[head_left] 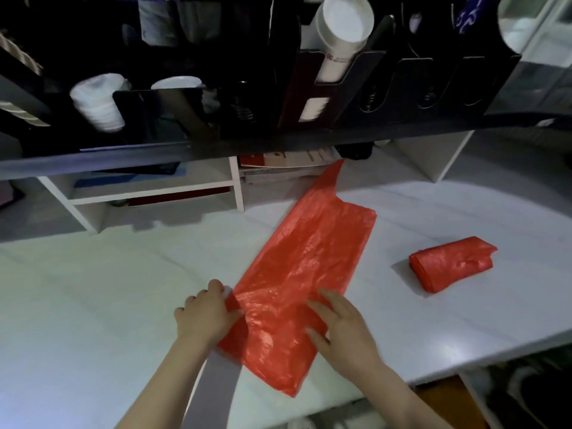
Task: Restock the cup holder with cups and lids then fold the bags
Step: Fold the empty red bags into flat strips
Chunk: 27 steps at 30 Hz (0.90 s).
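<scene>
A red plastic bag [305, 258] lies flat and lengthwise on the white table [93, 289], one handle pointing toward the back. My left hand [205, 314] pinches the bag's near left edge, with a bit of red film curled over the fingers. My right hand [343, 326] presses flat on the bag's near right part, fingers spread. A second red bag [450, 263], folded into a compact bundle, rests to the right. Above the table hangs the black cup holder [371, 88], holding a stack of white cups [340, 35] and stacks of white lids [99, 102].
White shelf compartments [154, 193] with books and papers stand at the back under the holder. The table's front edge runs close to my forearms, dropping to a dark floor at the lower right.
</scene>
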### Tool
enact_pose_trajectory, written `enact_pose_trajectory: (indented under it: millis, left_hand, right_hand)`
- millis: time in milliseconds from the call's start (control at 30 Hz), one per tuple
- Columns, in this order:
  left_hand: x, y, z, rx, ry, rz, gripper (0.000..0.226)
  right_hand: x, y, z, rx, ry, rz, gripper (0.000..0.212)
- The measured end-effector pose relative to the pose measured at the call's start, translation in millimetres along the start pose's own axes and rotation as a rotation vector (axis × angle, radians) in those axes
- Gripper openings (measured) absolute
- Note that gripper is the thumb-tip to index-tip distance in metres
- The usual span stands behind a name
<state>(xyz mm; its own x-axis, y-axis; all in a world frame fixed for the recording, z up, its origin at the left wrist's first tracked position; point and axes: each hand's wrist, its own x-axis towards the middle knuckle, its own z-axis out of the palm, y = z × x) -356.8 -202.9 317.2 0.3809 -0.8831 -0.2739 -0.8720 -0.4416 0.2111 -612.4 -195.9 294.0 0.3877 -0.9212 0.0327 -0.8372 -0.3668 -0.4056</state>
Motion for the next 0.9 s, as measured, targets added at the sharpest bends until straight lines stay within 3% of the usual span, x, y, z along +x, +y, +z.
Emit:
enact_pose_trajectory:
  millis: [100, 200, 300, 367, 467, 533, 633, 767, 833, 900]
  left_hand:
    - [-9, -4, 6, -0.062, 0.026, 0.051, 0.046]
    - [-22, -4, 21, -0.049, 0.080, 0.188, 0.037]
    - [-36, -2, 33, -0.082, 0.190, 0.338, 0.029]
    - [-42, -4, 41, -0.118, 0.299, 0.424, 0.022]
    - [-48, -7, 51, -0.186, 0.416, 0.624, 0.042]
    - [-49, -6, 56, -0.200, 0.391, 0.806, 0.046]
    - [-50, -7, 68, -0.072, 0.271, 0.984, 0.051]
    - [-51, -6, 70, -0.009, 0.217, 0.957, 0.045]
    - [-55, -2, 67, -0.030, 0.228, 0.961, 0.041]
    - [-62, 1, 63, -0.021, 0.236, 0.993, 0.039]
  right_hand:
    - [-7, 9, 7, -0.063, -0.042, 0.054, 0.052]
    - [-12, 22, -4, -0.070, 0.085, 0.216, 0.047]
    - [-19, 24, -10, -0.045, 0.161, 0.249, 0.048]
    - [-29, 20, -5, -0.035, 0.127, 0.212, 0.053]
    - [-43, 13, 7, -0.124, -0.025, 0.181, 0.061]
    - [-46, 12, 8, -0.160, -0.069, 0.187, 0.062]
    - [-52, 10, -1, -0.060, 0.002, 0.190, 0.062]
    - [-82, 19, -4, -0.036, -0.011, 0.035, 0.076]
    - [-101, 26, -1, -0.176, -0.156, -0.013, 0.096]
    - [-113, 27, -1, -0.313, -0.190, -0.029, 0.100]
